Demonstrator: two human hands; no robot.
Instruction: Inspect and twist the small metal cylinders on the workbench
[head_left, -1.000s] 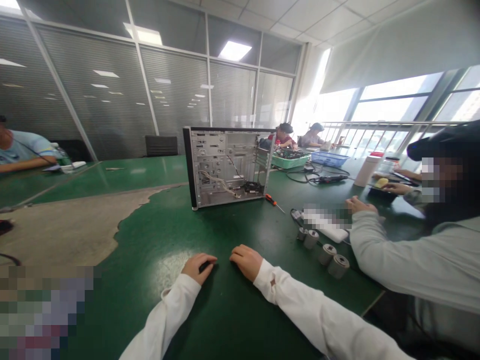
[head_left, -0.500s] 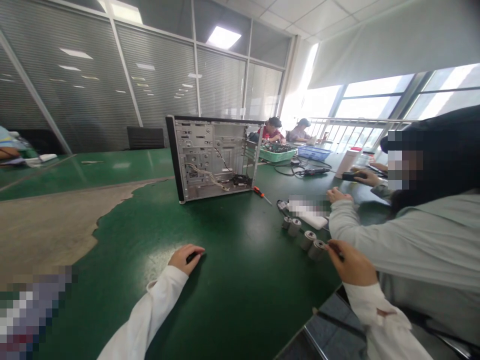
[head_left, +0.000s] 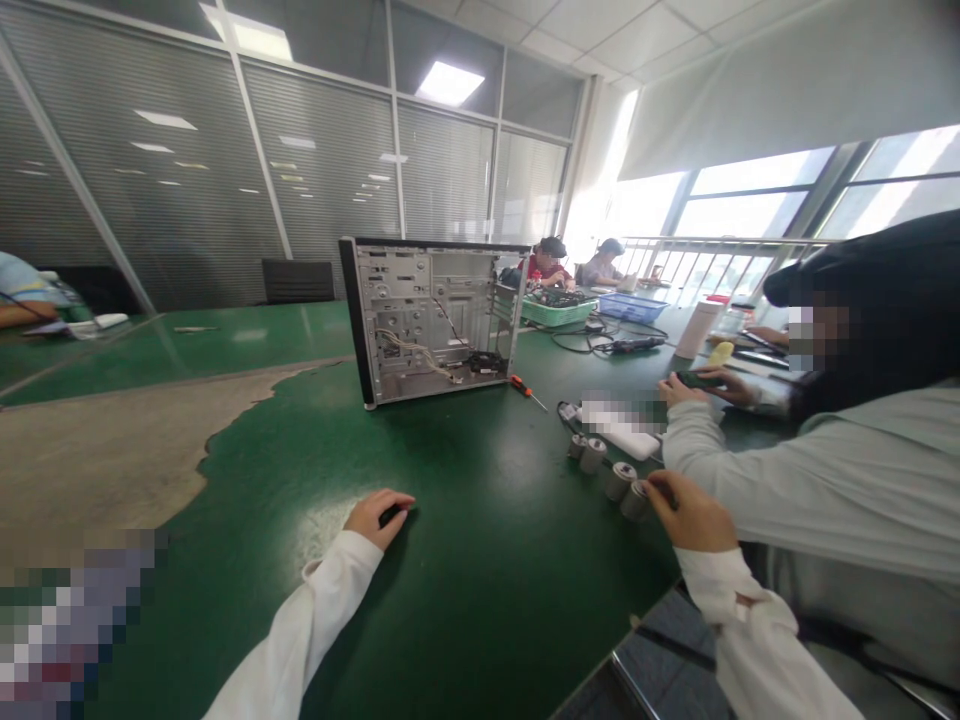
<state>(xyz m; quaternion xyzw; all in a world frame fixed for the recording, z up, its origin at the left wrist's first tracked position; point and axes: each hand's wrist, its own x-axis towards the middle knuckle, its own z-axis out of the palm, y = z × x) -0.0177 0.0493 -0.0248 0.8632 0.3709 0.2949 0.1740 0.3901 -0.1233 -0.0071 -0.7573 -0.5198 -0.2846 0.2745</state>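
Note:
My left hand (head_left: 379, 518) rests on the green workbench (head_left: 480, 590), curled over a small dark object (head_left: 391, 515), perhaps a computer mouse. My right hand (head_left: 690, 512) sits at the workbench's near right, with a small dark item (head_left: 670, 502) partly hidden in its fingers. Right beside it stand several grey metal cylinders (head_left: 636, 500) in a loose row. An open computer tower case (head_left: 431, 325) stands farther ahead, its bare metal side facing me, with wires inside. An orange-handled screwdriver (head_left: 519, 382) lies by its corner.
A co-worker in a pale green sleeve (head_left: 750, 470) sits at the right, hands on a dark phone (head_left: 697, 379). A white power strip (head_left: 619, 430) lies near the cylinders. Cables, a green crate (head_left: 559, 312) and a blue basket (head_left: 630, 308) stand beyond. The workbench edge (head_left: 622, 640) runs at lower right.
My right hand moved from the middle of the bench rightward to the cylinders. My left hand stayed on the dark object. The co-worker's hands shifted onto the phone, and my view turned slightly.

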